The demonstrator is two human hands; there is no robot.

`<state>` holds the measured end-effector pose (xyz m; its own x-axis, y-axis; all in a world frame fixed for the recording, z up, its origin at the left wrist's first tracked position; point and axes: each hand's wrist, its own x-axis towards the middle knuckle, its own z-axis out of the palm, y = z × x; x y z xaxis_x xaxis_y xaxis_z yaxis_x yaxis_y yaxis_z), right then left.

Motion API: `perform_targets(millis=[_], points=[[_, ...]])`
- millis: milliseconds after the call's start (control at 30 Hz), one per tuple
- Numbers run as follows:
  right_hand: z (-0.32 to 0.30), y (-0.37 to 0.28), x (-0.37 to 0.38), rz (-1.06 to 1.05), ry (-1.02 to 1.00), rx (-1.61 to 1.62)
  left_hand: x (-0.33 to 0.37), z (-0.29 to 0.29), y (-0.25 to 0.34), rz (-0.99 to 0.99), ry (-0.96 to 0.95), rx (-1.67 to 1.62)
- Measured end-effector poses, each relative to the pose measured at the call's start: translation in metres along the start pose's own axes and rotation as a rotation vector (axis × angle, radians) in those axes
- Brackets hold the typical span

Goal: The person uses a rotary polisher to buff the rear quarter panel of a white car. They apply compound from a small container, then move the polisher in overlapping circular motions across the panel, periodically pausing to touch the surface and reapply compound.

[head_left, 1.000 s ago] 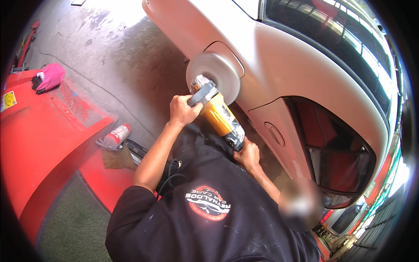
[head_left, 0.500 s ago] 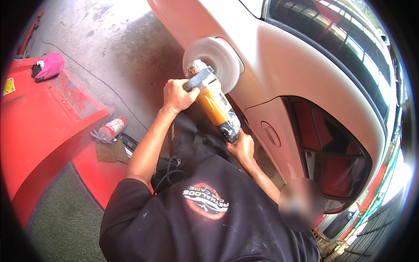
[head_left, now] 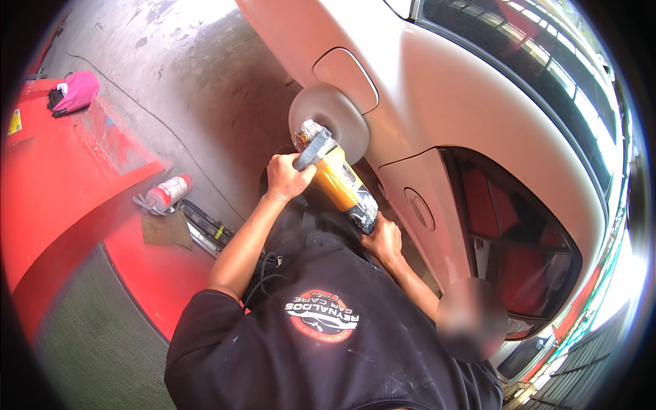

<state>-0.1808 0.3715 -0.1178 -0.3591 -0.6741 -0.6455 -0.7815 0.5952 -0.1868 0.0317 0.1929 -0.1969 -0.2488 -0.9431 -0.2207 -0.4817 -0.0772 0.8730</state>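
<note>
A yellow and black power polisher (head_left: 339,179) lies slantwise in front of me, its head pointing away. My left hand (head_left: 290,179) is wrapped round the dark front handle. At the rear end, my right hand (head_left: 384,239) grips the black body of the tool. The round grey pad (head_left: 342,121) looks smeared, as if spinning, and stands against the side of a pale car (head_left: 417,102) just below its fuel flap (head_left: 347,76). Whether the whole pad face touches the panel is hidden.
Right of the tool are the car's dark tail light (head_left: 519,239) and rear window (head_left: 526,75). A red panel (head_left: 61,184) at left carries a pink cloth item (head_left: 78,92). Near it lies a red and white bottle (head_left: 171,193). A thin cable (head_left: 160,123) crosses the concrete floor.
The polisher and both hands have shifted slightly toward me. Its pad has moved down off the fuel flap, which now shows more fully. Both hands keep their grip.
</note>
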Motion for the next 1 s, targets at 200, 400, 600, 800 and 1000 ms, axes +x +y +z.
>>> perform_targets(millis=[200,400,600,800,1000], points=[[0.001,0.004,0.007,0.031,-0.025,-0.032,-0.002,0.006,-0.008,0.032,-0.011,0.004],[0.009,0.015,-0.002,-0.097,0.106,0.147,0.003,-0.011,0.034,0.151,0.039,0.058],[0.011,0.018,0.008,-0.165,0.139,0.235,0.004,-0.028,0.075,0.172,0.106,0.222],[0.021,0.015,0.021,-0.248,0.171,0.298,0.006,-0.035,0.094,0.205,0.165,0.318],[-0.002,-0.013,0.059,-0.262,0.156,0.306,0.045,-0.041,0.098,0.157,0.186,0.367]])
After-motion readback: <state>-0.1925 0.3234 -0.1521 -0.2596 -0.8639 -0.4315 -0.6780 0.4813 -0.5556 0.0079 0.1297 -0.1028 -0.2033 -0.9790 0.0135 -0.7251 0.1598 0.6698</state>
